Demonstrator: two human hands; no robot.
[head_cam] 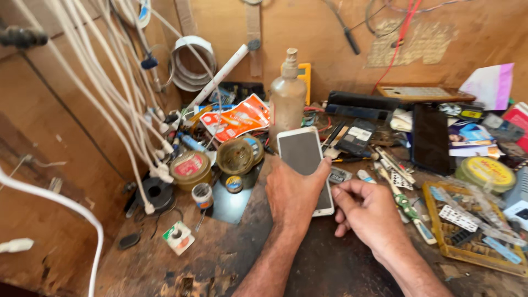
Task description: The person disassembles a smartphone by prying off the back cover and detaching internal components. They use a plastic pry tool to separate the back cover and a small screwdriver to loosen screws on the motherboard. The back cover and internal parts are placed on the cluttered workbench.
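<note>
A white smartphone (301, 153) with a dark screen lies face up on the worn wooden bench. My left hand (291, 192) rests on its lower half, thumb stretched across the screen's right edge. My right hand (369, 212) sits just right of the phone with fingers curled, touching the bench near a small metal part (339, 175). I cannot tell if it pinches anything. A green-handled tool (408, 209) lies beside that hand.
A dusty spray bottle (287, 98) stands behind the phone. Round tins (190, 166) and a red packet (237, 117) lie to the left, white cables (118, 104) hang at left. A yellow tray (477, 230) of parts and a black phone (430, 137) sit at right.
</note>
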